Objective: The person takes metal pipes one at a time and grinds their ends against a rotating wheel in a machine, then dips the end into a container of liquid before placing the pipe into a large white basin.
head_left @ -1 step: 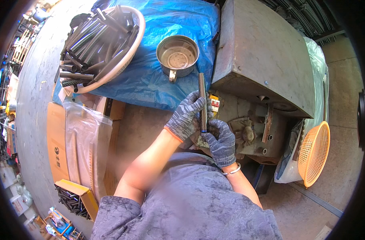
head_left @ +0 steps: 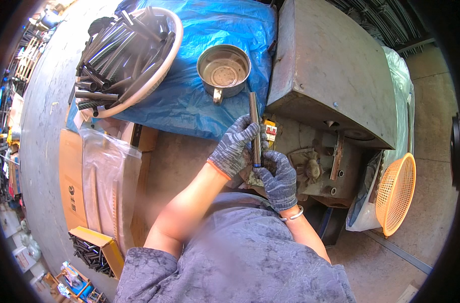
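Both my hands wear grey knitted gloves and hold one dark metal tube [head_left: 254, 126], nearly upright in the picture. My left hand [head_left: 236, 145] is closed round its middle. Fingers of my right hand [head_left: 279, 180] close at its lower end, where a thin blue band shows. Just beyond the tube's upper end, a metal cup with a handle [head_left: 224, 71] stands on blue plastic sheeting [head_left: 182, 108]; some liquid seems to lie in it. At the far left a round pale basket [head_left: 175, 48] is heaped with similar dark tubes [head_left: 116, 55].
To the right stands a grey metal machine housing [head_left: 336, 60], with a rag [head_left: 305, 164] on the ledge below. An orange plastic colander [head_left: 395, 194] hangs at its right side. Cardboard [head_left: 71, 177] and a carton of short dark tubes [head_left: 91, 252] are at my left.
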The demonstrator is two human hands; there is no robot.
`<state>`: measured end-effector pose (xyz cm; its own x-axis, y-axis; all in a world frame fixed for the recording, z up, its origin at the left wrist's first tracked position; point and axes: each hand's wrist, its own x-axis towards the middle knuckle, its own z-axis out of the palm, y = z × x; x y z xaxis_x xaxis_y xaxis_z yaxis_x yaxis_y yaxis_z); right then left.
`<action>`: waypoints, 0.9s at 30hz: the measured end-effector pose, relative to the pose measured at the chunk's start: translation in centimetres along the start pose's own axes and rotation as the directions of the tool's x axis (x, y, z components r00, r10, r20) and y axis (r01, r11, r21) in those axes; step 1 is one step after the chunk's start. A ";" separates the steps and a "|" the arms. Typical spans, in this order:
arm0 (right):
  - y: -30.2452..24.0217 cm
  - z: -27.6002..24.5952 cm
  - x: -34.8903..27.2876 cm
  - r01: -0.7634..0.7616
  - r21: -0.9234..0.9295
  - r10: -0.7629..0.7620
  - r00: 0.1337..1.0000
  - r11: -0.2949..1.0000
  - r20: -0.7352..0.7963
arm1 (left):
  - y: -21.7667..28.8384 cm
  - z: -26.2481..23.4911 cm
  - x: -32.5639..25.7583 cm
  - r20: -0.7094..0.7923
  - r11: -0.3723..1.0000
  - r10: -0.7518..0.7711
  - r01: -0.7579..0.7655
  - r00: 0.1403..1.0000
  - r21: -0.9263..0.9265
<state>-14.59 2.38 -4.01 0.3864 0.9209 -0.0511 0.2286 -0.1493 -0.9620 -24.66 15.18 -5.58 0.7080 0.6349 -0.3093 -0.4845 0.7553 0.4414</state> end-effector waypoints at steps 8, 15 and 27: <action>0.6 0.3 -0.2 -0.077 0.118 0.076 0.997 0.990 0.011 | -0.5 -0.2 0.0 -0.036 0.999 0.039 -0.040 0.999 -0.010; -0.2 0.3 -0.1 -0.038 0.051 0.037 0.999 0.998 0.016 | -0.5 -0.7 -0.2 -0.031 0.999 0.046 -0.045 0.998 0.009; -0.3 0.2 0.0 0.047 -0.051 -0.049 0.999 0.998 -0.022 | -1.0 -0.6 -0.9 0.003 0.960 -0.042 0.041 0.999 -0.277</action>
<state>-14.85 2.45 -3.76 0.3948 0.9188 0.0016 0.2918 -0.1237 -0.9484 -25.16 13.95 -6.26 0.7292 0.6024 -0.3245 -0.5786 0.7960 0.1777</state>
